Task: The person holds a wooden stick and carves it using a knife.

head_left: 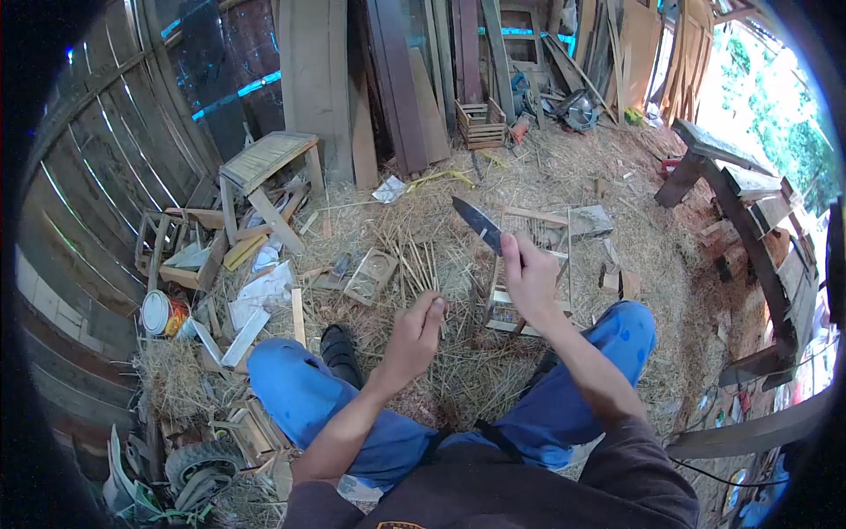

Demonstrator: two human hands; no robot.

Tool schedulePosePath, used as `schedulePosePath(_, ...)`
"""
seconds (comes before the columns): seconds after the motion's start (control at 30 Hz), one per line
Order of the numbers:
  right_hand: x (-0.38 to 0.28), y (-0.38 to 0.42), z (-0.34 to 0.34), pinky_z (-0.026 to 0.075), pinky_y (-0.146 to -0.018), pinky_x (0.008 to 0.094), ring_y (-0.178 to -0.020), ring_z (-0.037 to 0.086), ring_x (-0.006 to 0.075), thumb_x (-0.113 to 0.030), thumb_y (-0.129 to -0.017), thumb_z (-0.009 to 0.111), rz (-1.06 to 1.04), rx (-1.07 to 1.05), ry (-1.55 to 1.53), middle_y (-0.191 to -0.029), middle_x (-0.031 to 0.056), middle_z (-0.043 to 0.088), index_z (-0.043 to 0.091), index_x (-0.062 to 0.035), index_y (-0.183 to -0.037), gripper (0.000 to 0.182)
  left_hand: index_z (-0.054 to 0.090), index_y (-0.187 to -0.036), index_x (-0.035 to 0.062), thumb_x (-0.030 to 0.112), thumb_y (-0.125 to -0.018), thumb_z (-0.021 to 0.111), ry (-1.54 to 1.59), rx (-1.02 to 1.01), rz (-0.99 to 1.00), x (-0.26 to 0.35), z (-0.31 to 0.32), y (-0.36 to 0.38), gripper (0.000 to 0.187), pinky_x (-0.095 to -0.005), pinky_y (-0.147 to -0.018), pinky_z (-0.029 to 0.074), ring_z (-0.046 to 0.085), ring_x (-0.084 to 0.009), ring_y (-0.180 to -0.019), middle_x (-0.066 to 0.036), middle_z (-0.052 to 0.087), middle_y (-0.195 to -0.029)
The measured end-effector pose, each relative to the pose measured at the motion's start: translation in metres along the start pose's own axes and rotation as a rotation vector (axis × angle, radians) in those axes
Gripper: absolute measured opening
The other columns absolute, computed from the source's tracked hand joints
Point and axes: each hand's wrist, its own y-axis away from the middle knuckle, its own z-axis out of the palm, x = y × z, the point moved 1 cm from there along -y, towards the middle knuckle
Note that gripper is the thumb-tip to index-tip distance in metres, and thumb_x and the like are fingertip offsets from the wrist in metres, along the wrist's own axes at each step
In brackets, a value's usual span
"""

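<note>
My right hand (530,275) is closed around a knife (476,222), whose dark blade points up and to the left. Lower and to the left, my left hand (416,333) is closed, thumb against the curled fingers; what it holds, if anything, is too small to make out. Several thin sticks (412,266) lie fanned out just beyond my left hand. Under and beside my right hand is a small wooden frame (504,319) on the straw-covered ground. A small wooden box (371,275) lies left of the sticks.
A small wooden stool (267,160) stands at the left among scraps, near a paint can (164,313). Planks (401,84) lean on the back wall beside a slatted crate (481,124). A rough wooden bench (749,238) stands at the right. My knees (291,383) flank the work area.
</note>
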Motion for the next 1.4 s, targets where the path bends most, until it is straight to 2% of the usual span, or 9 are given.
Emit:
schedulePosePath(0.2, -0.002, -0.006, -0.006, 0.041, -0.044, 0.0379, -0.046, 0.057, 0.0298, -0.022, -0.099, 0.057, -0.029, -0.004, -0.122, -0.056, 0.0122, 0.055, 0.059, -0.0045, -0.083, 0.024, 0.058, -0.091, -0.0002, 0.022, -0.103, 0.045, 0.039, 0.048, -0.035, -0.008, 0.003, 0.002, 0.028, -0.0335, -0.054, 0.037, 0.047, -0.0156, -0.054, -0.008, 0.048, -0.060)
schedulePosePath(0.3, -0.003, 0.000, 0.002, 0.042, -0.046, 0.0410, -0.051, 0.059, 0.0333, -0.019, -0.098, 0.059, -0.173, -0.126, -0.098, -0.061, 0.0143, 0.057, 0.057, -0.0049, -0.086, 0.019, 0.057, -0.097, -0.0002, 0.020, -0.103, 0.045, -0.008, -0.030, -0.055, -0.006, 0.000, 0.002, 0.024, -0.0380, -0.055, 0.040, 0.056, -0.0274, -0.054, -0.017, 0.053, -0.064)
schedulePosePath(0.6, 0.001, 0.001, 0.008, 0.042, -0.046, 0.0440, -0.053, 0.060, 0.0352, -0.018, -0.097, 0.060, -0.136, -0.211, -0.081, -0.063, 0.0161, 0.058, 0.055, -0.0069, -0.086, 0.016, 0.056, -0.098, 0.0001, 0.023, -0.103, 0.045, -0.093, -0.004, -0.046, -0.006, 0.002, 0.001, 0.026, -0.0412, -0.055, 0.039, 0.056, -0.0331, -0.055, -0.020, 0.051, -0.063)
schedulePosePath(0.7, 0.000, -0.005, 0.004, 0.042, -0.044, 0.0432, -0.051, 0.059, 0.0349, -0.019, -0.097, 0.060, -0.114, -0.175, -0.083, -0.060, 0.0157, 0.058, 0.056, -0.0073, -0.084, 0.017, 0.058, -0.093, 0.0010, 0.021, -0.102, 0.046, -0.036, 0.043, -0.021, -0.004, 0.008, -0.002, 0.025, -0.0394, -0.055, 0.038, 0.047, -0.0270, -0.052, -0.016, 0.046, -0.060)
schedulePosePath(0.77, -0.003, 0.004, 0.009, 0.042, -0.043, 0.0429, -0.049, 0.058, 0.0351, -0.019, -0.097, 0.060, -0.220, -0.147, -0.025, -0.059, 0.0157, 0.057, 0.056, -0.0074, -0.084, 0.018, 0.058, -0.093, 0.0006, 0.022, -0.102, 0.046, -0.047, 0.008, -0.064, -0.003, 0.005, -0.001, 0.026, -0.0387, -0.055, 0.038, 0.048, -0.0254, -0.054, -0.016, 0.046, -0.061)
schedulePosePath(0.87, 0.004, -0.010, 0.004, 0.041, -0.042, 0.0428, -0.047, 0.056, 0.0350, -0.020, -0.098, 0.060, -0.072, -0.157, -0.046, -0.056, 0.0154, 0.055, 0.056, -0.0074, -0.083, 0.020, 0.057, -0.093, 0.0002, 0.022, -0.102, 0.045, -0.026, -0.007, -0.114, 0.000, 0.001, -0.002, 0.027, -0.0381, -0.056, 0.039, 0.048, -0.0233, -0.055, -0.016, 0.047, -0.062)
schedulePosePath(1.1, 0.004, -0.008, 0.009, 0.041, -0.041, 0.0431, -0.045, 0.056, 0.0354, -0.026, -0.098, 0.059, -0.055, -0.186, -0.067, -0.055, 0.0160, 0.055, 0.057, -0.0086, -0.084, 0.022, 0.058, -0.093, -0.0004, 0.022, -0.103, 0.045, -0.004, 0.015, -0.088, 0.000, 0.002, -0.002, 0.028, -0.0380, -0.058, 0.039, 0.048, -0.0222, -0.057, -0.016, 0.048, -0.063)
schedulePosePath(1.23, 0.004, 0.000, 0.015, 0.048, -0.052, 0.0400, -0.058, 0.064, 0.0339, -0.018, -0.099, 0.057, -0.110, -0.189, -0.024, -0.065, 0.0169, 0.061, 0.061, -0.0050, -0.087, 0.018, 0.058, -0.093, -0.0008, 0.022, -0.103, 0.044, -0.033, 0.022, -0.066, -0.007, 0.003, -0.003, 0.029, -0.0378, -0.059, 0.040, 0.050, -0.0249, -0.058, -0.017, 0.050, -0.065)
schedulePosePath(1.4, 0.001, 0.005, 0.013, 0.043, -0.043, 0.0432, -0.048, 0.058, 0.0362, -0.025, -0.098, 0.060, -0.164, -0.171, -0.004, -0.060, 0.0168, 0.058, 0.060, -0.0090, -0.088, 0.019, 0.056, -0.097, -0.0010, 0.020, -0.102, 0.046, -0.052, 0.038, 0.012, -0.009, 0.004, -0.003, 0.024, -0.0408, -0.056, 0.041, 0.056, -0.0337, -0.055, -0.019, 0.053, -0.064)
